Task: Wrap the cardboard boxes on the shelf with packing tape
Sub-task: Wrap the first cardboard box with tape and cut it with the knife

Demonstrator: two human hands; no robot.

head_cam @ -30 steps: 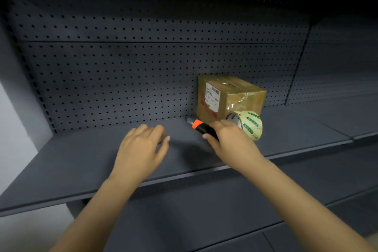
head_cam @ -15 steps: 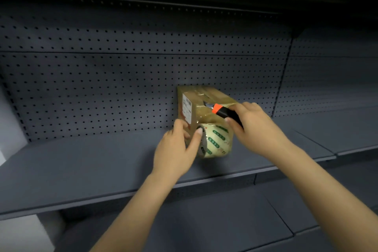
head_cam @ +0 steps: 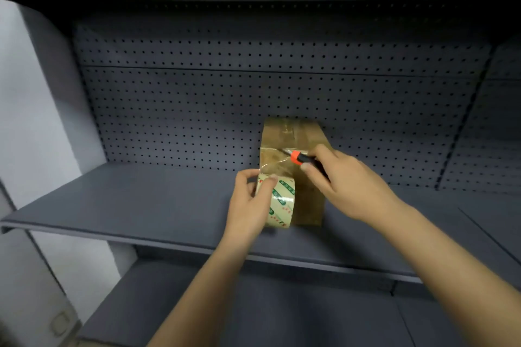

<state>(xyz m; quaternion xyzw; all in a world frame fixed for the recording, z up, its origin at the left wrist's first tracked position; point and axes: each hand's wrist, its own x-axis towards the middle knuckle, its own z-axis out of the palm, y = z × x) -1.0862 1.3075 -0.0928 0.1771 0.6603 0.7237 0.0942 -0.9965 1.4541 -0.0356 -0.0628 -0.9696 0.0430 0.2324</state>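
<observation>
Left hand (head_cam: pixel 248 205) grips tape roll (head_cam: pixel 282 200); right hand (head_cam: pixel 342 177) holds knife (head_cam: pixel 303 159) against box (head_cam: pixel 296 144).

Cardboard box (head_cam: pixel 307 205) on shelf (head_cam: pixel 141 205) against pegboard (head_cam: pixel 197 110), tape roll (head_cam: pixel 282 200) before its left side.

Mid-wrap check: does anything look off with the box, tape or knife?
Nothing stands out. The cardboard box sits flat on the shelf, with no visible damage. The left hand holds the tape roll at its front; the right hand holds the knife, blade at the stretched tape, which looks slightly wrinkled.
</observation>
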